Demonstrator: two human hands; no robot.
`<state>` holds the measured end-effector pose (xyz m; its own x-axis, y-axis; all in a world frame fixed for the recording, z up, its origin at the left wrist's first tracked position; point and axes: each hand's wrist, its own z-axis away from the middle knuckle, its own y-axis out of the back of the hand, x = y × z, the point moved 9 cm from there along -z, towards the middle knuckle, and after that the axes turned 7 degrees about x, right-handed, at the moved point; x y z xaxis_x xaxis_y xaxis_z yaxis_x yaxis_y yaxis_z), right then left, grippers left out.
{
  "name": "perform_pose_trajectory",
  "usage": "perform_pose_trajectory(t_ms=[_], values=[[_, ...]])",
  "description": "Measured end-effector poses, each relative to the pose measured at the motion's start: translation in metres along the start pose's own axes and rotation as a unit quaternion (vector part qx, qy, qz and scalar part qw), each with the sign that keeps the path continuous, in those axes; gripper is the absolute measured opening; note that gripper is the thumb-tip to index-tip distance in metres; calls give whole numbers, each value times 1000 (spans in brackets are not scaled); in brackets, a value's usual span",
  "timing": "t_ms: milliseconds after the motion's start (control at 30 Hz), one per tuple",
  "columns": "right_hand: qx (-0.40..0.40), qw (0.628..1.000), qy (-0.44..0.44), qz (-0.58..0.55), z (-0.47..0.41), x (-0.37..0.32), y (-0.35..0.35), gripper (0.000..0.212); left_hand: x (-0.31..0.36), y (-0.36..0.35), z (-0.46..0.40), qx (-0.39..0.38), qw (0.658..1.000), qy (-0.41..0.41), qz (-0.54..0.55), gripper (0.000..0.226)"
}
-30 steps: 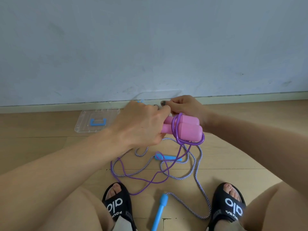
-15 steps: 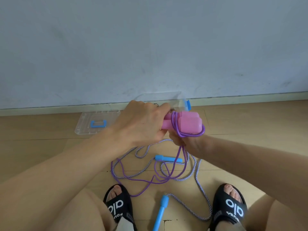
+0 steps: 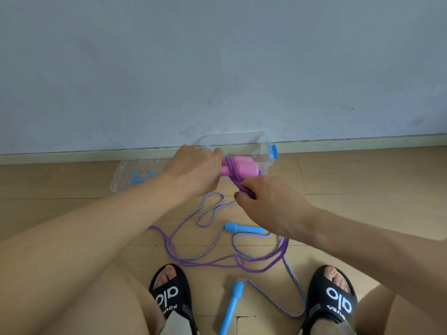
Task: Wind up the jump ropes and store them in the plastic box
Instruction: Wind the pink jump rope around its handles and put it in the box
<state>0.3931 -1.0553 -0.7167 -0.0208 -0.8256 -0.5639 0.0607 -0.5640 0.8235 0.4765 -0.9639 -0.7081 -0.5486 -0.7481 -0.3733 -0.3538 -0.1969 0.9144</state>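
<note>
Left grip [image 3: 193,170] clutches pink handles [image 3: 242,168]; right grip [image 3: 271,204] pinches purple rope [image 3: 238,183]; clear box [image 3: 263,151] contents indiscernible.

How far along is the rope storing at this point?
Done: box open, lid beside it. In hand: left hand grips the pink handles while right hand winds purple cord, much still loose. Left: the blue-handled rope, unwound on the floor.

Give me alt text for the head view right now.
The left hand grips two pink handles while the right hand pinches the purple rope being wound round them. A blue-handled striped rope lies loose on the floor before a clear plastic box.
</note>
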Motion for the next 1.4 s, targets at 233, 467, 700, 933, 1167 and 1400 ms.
perform_pose_trajectory(t_ms=[233,467,700,933,1167,1400], values=[[46,988,104,105,-7,-24,24,44,12,-16,3,-38,999,17,16,10],[23,972,162,167,-46,-21,58,49,45,2,20,-65,994,-77,30,10],[94,974,176,106,-87,-7,68,54,68,43,25,7,991,-92,96,21],[146,973,174,-37,-90,-13,59,61,70,74,38,125,968,-142,164,30],[77,994,49,-57,-98,17,25,60,45,83,29,108,984,-42,138,30],[-96,956,-70,-269,-58,61,-60,21,14,80,27,63,986,41,148,30]])
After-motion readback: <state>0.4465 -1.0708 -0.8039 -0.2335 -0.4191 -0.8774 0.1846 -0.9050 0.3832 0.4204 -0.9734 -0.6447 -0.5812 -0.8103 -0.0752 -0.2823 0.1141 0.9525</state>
